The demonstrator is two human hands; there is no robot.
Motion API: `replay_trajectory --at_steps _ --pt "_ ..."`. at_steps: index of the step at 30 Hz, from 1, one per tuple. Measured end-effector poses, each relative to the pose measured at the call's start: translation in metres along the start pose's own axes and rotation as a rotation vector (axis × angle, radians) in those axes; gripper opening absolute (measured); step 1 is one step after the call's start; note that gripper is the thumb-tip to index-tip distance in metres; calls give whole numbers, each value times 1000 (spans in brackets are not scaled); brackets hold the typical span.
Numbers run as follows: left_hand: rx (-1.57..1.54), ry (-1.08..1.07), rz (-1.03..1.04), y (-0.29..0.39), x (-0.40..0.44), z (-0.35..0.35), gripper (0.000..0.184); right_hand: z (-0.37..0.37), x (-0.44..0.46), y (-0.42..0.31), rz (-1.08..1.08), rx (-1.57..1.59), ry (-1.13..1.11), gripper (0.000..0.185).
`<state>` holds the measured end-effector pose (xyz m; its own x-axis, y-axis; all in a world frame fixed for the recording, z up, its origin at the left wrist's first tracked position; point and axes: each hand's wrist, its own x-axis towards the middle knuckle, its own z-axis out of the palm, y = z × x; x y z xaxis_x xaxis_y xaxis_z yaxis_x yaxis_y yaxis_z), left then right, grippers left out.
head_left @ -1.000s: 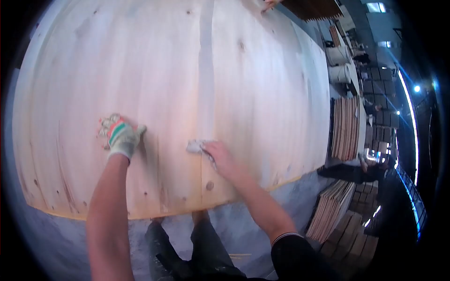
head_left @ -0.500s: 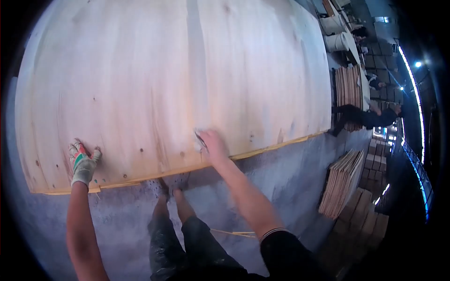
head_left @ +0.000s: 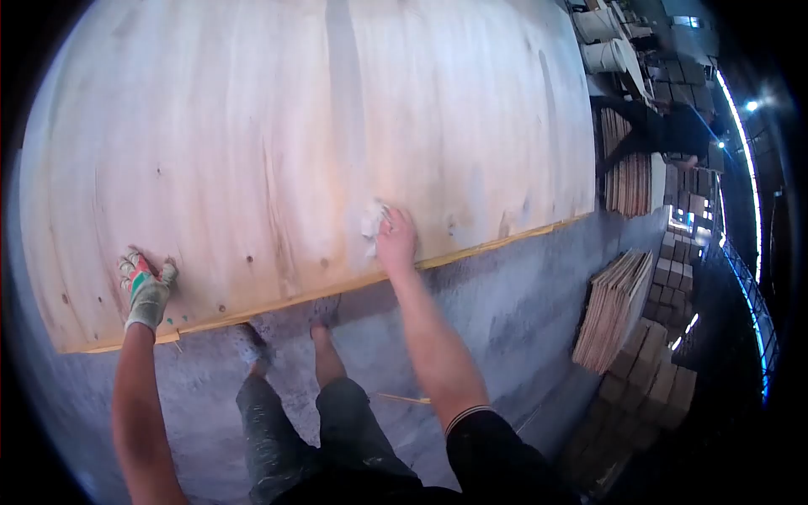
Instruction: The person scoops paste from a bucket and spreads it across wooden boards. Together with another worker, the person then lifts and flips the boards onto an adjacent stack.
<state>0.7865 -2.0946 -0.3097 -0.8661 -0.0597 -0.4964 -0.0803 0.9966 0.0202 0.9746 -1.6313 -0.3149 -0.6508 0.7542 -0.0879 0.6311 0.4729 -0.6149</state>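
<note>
Fingers [head_left: 127,267] on pale panel [head_left: 210,160]; dim room [head_left: 530,282].

Head-worn camera near wooden board [head_left: 215,160], looking forward and down across it.

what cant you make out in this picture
Pale item: partly covered by the right hand in the head view, so its exact kind is unclear.
Wooden sheet: far edge cut off by the head view's top edge.
Left hand: palm hidden behind the gloved back, head view.
Distant person: details lost in darkness, head view.
</note>
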Motion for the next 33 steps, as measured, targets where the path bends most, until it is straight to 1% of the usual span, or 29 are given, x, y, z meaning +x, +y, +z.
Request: replay_trajectory --at_steps 1,2,3,4,5,6,8,9,10,11,12,13,14,15,16,17,18,19,20,21,22,23,24,26,27,29,30,32,33 --pt "6 -20 7 -5 -1 8 103 -14 -4 -9 -244 -66 -131 28" --pt "18 36 44 -11 1 15 103 -22 -11 -12 -489 -129 -263 30" --pt "26 97 88 -13 6 16 103 -24 -28 -2 -474 -143 -259 30" --pt "22 86 98 -11 6 17 103 -26 -55 8 -468 -161 -270 34" --pt "46 81 76 1 1 9 102 -26 -77 10 -477 -177 -283 38" --pt "69 79 48 -2 -2 -1 102 -18 -99 -3 -489 -185 -285 38" --pt "62 162 89 -20 6 19 102 8 -143 -39 -218 -238 -231 33" --pt "84 96 112 -21 4 3 101 18 -159 -56 -231 -223 -213 33" --pt "112 35 129 -18 -2 -19 100 33 -173 -70 -58 -16 -225 32" --pt "202 -14 167 -25 -3 -38 93 50 -188 -86 113 189 -256 30" --pt "47 -122 340 -54 21 -45 84 59 -203 -114 83 287 -253 26" --pt "-113 -238 505 -88 37 -48 76 66 -218 -139 73 292 -291 26" --pt "-113 -236 477 -121 41 -68 76 72 -227 -167 84 368 -306 25" --pt "-39 -70 425 -143 42 -97 72 75 -232 -187 98 447 -305 25" --pt "33 92 377 -162 46 -116 69 81 -235 -209 77 402 -307 24" --pt "18 213 358 -209 61 -114 73 96 -238 -226 71 403 -306 24" --pt "-3 335 343 -269 81 -101 78 115 -239 -236 194 417 -264 19" --pt "38 269 194 -324 99 -84 87 138 -227 -239 356 555 -253 17" --pt "79 197 41 -362 109 -69 98 161 -215 -240 519 694 -217 20" --pt "70 200 39 -362 104 -71 98 183 -195 -235 222 481 -228 20" --pt "-24 138 -54 -351 94 -81 104 208 -167 -243 141 268 -214 18" --pt "-109 62 -141 -349 90 -84 111 232 -140 -252 68 53 -186 17" --pt "-152 55 -122 -356 91 -78 110 257 -121 -262 207 -165 -150 17" --pt "-157 35 -140 -351 90 -87 108 260 -129 -317 -180 -47 43 23" --pt "-143 12 -130 -350 88 -89 107 256 -136 -306 -161 -61 39 23" --pt "-145 5 -121 -355 92 -82 109 225 -149 -283 -596 -213 -332 36" --pt "-161 25 -132 -355 95 -81 110 205 -174 -278 -666 -109 -398 41" --pt "-135 10 -143 -348 94 -87 110 201 -223 -226 -586 -113 -478 40" --pt "-108 -3 -172 -347 91 -90 110 196 -263 -229 -573 -179 -370 39"
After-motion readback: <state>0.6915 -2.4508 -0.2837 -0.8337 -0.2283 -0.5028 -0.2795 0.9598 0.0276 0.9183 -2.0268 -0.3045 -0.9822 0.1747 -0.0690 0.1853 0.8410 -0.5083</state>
